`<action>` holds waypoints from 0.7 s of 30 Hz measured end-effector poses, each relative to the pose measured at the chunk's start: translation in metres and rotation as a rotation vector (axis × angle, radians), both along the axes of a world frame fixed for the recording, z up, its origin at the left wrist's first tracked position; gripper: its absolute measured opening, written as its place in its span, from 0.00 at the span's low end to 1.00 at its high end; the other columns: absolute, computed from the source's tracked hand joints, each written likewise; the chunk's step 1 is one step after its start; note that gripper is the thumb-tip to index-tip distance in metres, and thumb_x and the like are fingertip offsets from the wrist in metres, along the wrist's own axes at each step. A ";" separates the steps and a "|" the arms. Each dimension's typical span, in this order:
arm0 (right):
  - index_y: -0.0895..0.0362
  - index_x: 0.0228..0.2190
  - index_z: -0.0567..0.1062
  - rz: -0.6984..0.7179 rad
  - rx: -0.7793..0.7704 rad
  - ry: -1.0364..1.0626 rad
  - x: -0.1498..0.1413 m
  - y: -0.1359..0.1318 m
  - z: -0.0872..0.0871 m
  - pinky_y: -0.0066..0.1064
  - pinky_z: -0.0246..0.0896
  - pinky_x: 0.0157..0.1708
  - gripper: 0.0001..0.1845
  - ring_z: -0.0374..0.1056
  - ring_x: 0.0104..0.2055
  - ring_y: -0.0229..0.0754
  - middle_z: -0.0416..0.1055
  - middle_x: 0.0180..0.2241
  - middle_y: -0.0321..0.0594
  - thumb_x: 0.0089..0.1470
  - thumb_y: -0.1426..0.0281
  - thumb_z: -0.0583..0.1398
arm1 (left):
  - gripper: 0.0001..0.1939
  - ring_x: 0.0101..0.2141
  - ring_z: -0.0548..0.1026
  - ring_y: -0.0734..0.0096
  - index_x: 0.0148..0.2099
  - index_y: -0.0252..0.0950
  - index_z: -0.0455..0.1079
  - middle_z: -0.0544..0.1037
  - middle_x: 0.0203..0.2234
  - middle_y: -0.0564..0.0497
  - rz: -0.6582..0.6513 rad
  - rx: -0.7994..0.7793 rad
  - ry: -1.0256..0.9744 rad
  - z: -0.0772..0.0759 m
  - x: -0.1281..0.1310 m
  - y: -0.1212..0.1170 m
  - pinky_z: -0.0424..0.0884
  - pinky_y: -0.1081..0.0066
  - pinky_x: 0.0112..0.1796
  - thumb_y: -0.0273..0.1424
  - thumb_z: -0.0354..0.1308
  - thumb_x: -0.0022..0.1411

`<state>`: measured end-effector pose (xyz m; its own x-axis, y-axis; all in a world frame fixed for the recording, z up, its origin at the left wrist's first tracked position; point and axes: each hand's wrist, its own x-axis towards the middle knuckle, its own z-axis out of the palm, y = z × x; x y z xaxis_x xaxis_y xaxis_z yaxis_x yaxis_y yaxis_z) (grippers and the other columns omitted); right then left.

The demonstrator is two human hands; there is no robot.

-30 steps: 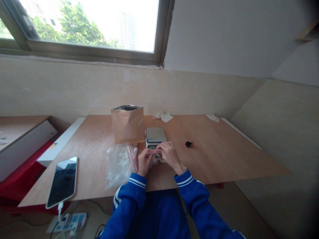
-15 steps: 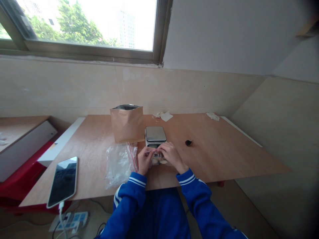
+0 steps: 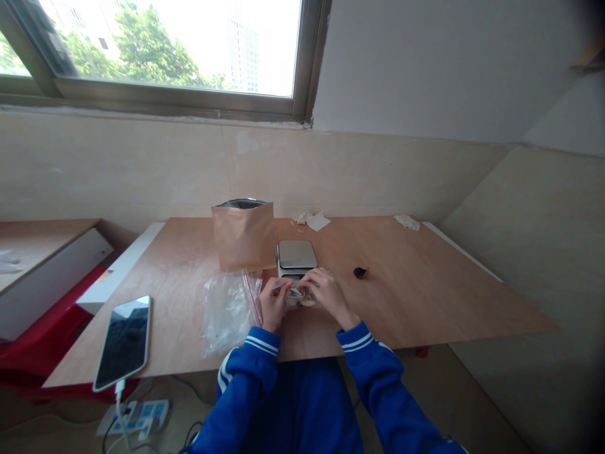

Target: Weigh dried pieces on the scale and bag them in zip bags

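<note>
Between my hands is a small clear plastic bag (image 3: 293,302) with pale pieces inside, low over the table's near edge. My left hand (image 3: 272,305) pinches its top edge on the left. On the right, my right hand (image 3: 328,295) pinches the same edge, thumb and fingertips together. Just beyond my fingers lies a digital kitchen scale (image 3: 298,254) with a bare metal plate; my hands partly hide its display. Larger clear zip bags (image 3: 225,318) with a red strip lie flat beside my left hand. A brown stand-up pouch (image 3: 244,238) stands behind them, its mouth open.
A small dark object (image 3: 360,272) lies right of the scale. Crumpled white scraps (image 3: 317,221) are at the table's back, with another scrap (image 3: 407,222) farther right. A tablet (image 3: 123,340) on a charging cable rests at the left edge, above a power strip (image 3: 135,416).
My fingertips have shifted slightly along the small bag's top edge, and the left ones sit a little farther left. The whole view has turned slightly. Other things on the table stay put.
</note>
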<state>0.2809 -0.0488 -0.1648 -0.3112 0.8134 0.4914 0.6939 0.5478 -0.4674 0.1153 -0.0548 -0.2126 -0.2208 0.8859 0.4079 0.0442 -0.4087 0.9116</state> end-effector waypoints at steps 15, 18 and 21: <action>0.54 0.26 0.72 -0.048 0.030 -0.026 0.001 -0.008 0.000 0.34 0.60 0.39 0.11 0.66 0.36 0.44 0.71 0.31 0.39 0.59 0.77 0.57 | 0.11 0.33 0.76 0.67 0.33 0.36 0.78 0.77 0.29 0.48 -0.079 0.047 0.064 0.012 0.000 -0.005 0.72 0.69 0.35 0.39 0.61 0.60; 0.54 0.27 0.73 -0.005 -0.056 0.056 0.007 -0.006 -0.001 0.32 0.61 0.36 0.09 0.68 0.35 0.42 0.71 0.30 0.38 0.60 0.72 0.58 | 0.12 0.33 0.76 0.67 0.33 0.36 0.77 0.77 0.29 0.49 -0.019 0.028 0.038 0.008 -0.001 -0.004 0.72 0.69 0.35 0.40 0.61 0.61; 0.55 0.27 0.72 -0.024 -0.074 0.099 0.012 -0.007 -0.002 0.31 0.61 0.34 0.09 0.68 0.33 0.41 0.72 0.29 0.38 0.60 0.71 0.58 | 0.13 0.33 0.76 0.67 0.34 0.35 0.76 0.78 0.29 0.49 0.022 0.003 0.013 0.005 -0.002 -0.004 0.73 0.68 0.35 0.41 0.60 0.61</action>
<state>0.2932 -0.0560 -0.1663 -0.2445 0.8552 0.4571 0.6548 0.4933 -0.5726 0.1137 -0.0587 -0.2072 -0.2350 0.8797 0.4134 0.0655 -0.4100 0.9097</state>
